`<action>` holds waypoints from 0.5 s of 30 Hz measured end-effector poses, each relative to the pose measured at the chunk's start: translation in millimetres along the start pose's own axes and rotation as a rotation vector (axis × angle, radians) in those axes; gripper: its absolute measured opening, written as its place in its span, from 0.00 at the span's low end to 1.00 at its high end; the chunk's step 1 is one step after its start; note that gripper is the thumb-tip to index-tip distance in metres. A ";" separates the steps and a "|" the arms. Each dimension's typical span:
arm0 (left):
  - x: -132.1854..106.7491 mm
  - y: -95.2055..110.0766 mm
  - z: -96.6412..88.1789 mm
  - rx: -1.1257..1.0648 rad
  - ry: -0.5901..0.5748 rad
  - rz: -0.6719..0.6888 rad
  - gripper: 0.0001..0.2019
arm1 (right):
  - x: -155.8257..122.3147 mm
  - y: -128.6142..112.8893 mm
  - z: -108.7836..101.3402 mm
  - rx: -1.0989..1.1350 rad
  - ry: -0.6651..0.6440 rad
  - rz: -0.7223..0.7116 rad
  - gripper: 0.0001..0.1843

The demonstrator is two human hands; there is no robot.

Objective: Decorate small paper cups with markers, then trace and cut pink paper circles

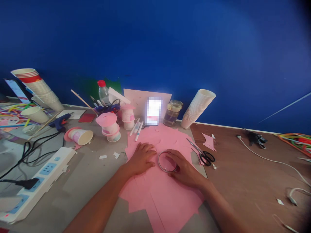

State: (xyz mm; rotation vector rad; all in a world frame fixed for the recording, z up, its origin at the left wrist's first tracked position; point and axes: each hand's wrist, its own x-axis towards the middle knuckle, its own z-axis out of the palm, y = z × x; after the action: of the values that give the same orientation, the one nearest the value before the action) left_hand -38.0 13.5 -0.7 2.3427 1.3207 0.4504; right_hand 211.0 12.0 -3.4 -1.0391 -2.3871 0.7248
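Overlapping pink paper sheets [167,200] with cut edges spread beneath both hands. My left hand [143,157] lies flat on them, fingers stretched out and holding nothing. A thin greyish ring [159,161], perhaps a roll of tape, rests on the paper, and pink shows through its middle. My right hand [181,166] curves around its right side, fingers over the far rim and thumb near the front. Black-handled scissors [205,157] lie at the paper's right edge, just beyond my right hand. Two white markers [139,131] lie behind my left hand.
A lit phone [153,111], a glass jar [173,113] and leaning stacked paper cups [198,108] stand along the blue wall. Pink-trimmed cups [108,126] are at left, near a glue gun [60,121] and a power strip [46,181]. A white cable [264,157] crosses the right side.
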 end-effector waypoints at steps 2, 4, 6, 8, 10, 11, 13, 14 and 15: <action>-0.1 0.1 -0.2 0.009 0.005 0.002 0.21 | 0.6 0.2 0.2 0.006 -0.004 0.001 0.40; -0.4 0.1 -0.5 0.014 0.006 0.001 0.21 | 0.8 0.6 0.4 0.016 -0.008 -0.002 0.39; -0.6 0.1 -0.7 0.013 0.004 -0.003 0.21 | 0.4 1.5 0.6 0.029 -0.012 0.007 0.38; -0.7 0.1 -0.7 0.008 -0.003 -0.009 0.21 | -0.2 3.0 0.4 0.046 -0.006 0.035 0.38; -0.7 0.0 -0.4 0.005 -0.009 -0.016 0.21 | -0.7 4.5 -0.8 0.071 0.007 0.072 0.37; -0.8 -0.1 -0.2 0.004 -0.011 -0.018 0.21 | -0.7 5.2 -1.9 0.086 0.019 0.088 0.36; -0.9 -0.4 -0.1 0.005 -0.012 -0.019 0.21 | -0.2 6.0 -4.4 0.115 0.052 0.111 0.33; -0.9 -0.4 -0.1 0.004 -0.014 -0.021 0.21 | 0.1 6.1 -5.5 0.125 0.070 0.117 0.31; -0.8 -0.4 -0.2 0.003 -0.017 -0.022 0.21 | 0.4 6.2 -6.3 0.131 0.089 0.119 0.29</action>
State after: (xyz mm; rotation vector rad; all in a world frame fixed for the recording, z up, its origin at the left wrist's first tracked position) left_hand -38.9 13.0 -0.8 2.3265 1.3391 0.4209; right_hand 217.7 17.7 -2.3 -1.1408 -2.1866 0.8466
